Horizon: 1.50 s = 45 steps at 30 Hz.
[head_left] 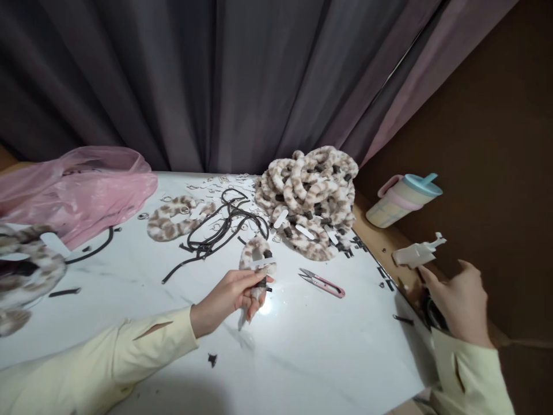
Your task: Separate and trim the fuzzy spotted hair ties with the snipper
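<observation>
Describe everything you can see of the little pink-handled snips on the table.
The snips lie on the white tabletop, between the left hand and the table's right-hand edge, just nearer than the heap of furry rings. Their two slender, pointed blades look like metal, part slightly at the tips and aim toward the upper left. The pink handle ends at the lower right. Neither hand touches them.

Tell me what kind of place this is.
Probably a small craft workspace, perhaps at home: a heap of fluffy rings, black cords and pink-handled snips lie on a white table.
</observation>
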Each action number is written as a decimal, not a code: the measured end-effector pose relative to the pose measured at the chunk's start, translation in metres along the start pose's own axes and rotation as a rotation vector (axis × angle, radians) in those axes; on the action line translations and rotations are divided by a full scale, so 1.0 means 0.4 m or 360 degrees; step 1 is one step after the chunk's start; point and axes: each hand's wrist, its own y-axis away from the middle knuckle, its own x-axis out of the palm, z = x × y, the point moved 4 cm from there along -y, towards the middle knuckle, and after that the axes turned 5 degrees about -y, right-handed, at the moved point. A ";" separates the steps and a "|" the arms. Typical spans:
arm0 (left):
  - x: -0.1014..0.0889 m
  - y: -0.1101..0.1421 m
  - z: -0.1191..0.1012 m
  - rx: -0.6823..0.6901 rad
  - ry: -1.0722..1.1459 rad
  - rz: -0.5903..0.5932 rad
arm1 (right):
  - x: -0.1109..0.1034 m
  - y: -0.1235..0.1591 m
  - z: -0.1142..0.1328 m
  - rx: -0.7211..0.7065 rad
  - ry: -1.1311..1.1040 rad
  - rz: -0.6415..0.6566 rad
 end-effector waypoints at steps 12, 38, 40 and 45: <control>0.019 0.022 -0.004 0.0099 -0.0510 -0.0045 | 0.041 0.243 0.420 -0.1293 -0.0307 0.0743; -0.002 0.019 0.036 0.0305 -0.0949 -0.0281 | -0.031 0.285 0.562 -0.1405 -0.0739 0.1011; -0.002 0.021 0.033 0.0304 -0.0963 -0.0280 | -0.020 0.292 0.559 -0.1321 -0.0730 0.1070; -0.002 0.023 0.029 0.0305 -0.1020 -0.0309 | -0.008 0.295 0.554 -0.1176 -0.0737 0.1116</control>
